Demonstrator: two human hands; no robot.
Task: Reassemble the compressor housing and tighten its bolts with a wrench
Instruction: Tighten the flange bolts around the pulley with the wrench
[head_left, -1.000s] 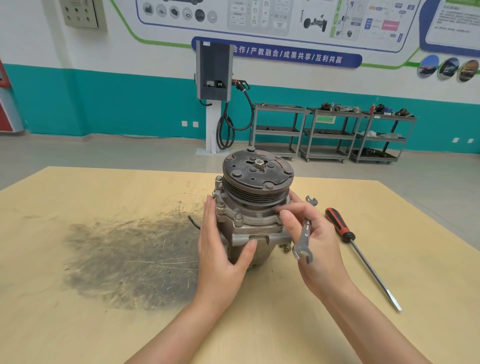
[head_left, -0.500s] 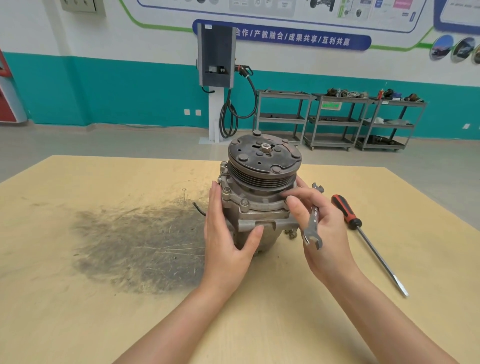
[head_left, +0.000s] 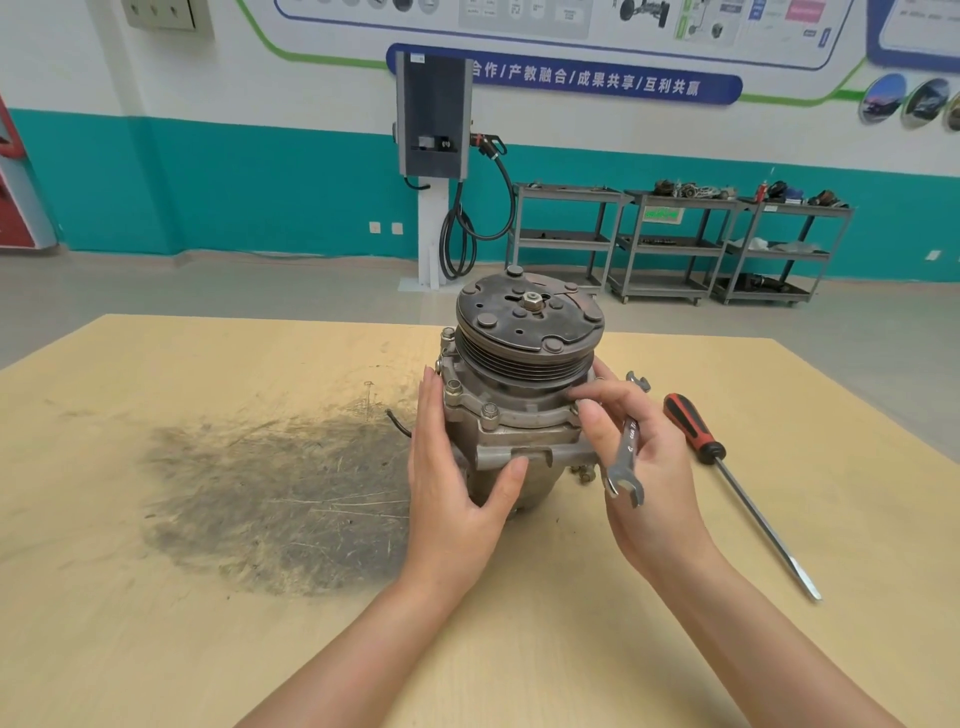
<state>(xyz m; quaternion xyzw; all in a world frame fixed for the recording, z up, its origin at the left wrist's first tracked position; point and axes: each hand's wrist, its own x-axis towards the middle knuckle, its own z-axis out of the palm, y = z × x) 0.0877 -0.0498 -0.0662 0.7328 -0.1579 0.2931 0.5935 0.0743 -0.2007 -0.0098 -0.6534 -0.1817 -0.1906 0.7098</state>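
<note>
A grey metal compressor (head_left: 511, 410) stands upright on the wooden table (head_left: 156, 623), its rusty pulley plate (head_left: 530, 314) on top. Bolts (head_left: 489, 410) sit in the housing flange. My left hand (head_left: 457, 493) cups the compressor's left side, thumb pressed on its front. My right hand (head_left: 644, 467) holds an open-ended wrench (head_left: 626, 449) in its palm, while its fingertips touch the flange on the right, below the pulley.
A red-and-black screwdriver (head_left: 737, 483) lies on the table to the right of my right hand. A dark grease stain (head_left: 270, 493) covers the table left of the compressor. Metal shelf carts (head_left: 675, 244) and a charging post (head_left: 434, 156) stand by the far wall.
The view has tilted up slightly, so the compressor and hands sit lower in the earlier frames. Both hands keep the same hold on the compressor and wrench.
</note>
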